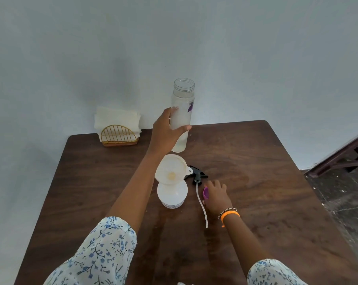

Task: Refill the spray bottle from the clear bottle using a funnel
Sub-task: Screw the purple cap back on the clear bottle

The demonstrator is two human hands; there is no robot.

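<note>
My left hand (167,130) wraps its fingers around the uncapped clear bottle (182,114), upright beyond the funnel (170,169) seated in the spray bottle (172,195). My right hand (216,195) pinches the purple cap (205,192). Tipping quickly could flood or topple the unsteadied funnel.

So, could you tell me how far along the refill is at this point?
Done: spray head off on the table, funnel seated in the spray bottle, clear bottle uncapped. In hand: left hand grips it upright; right hand holds the purple cap. Left: pouring and refitting the head.
</note>
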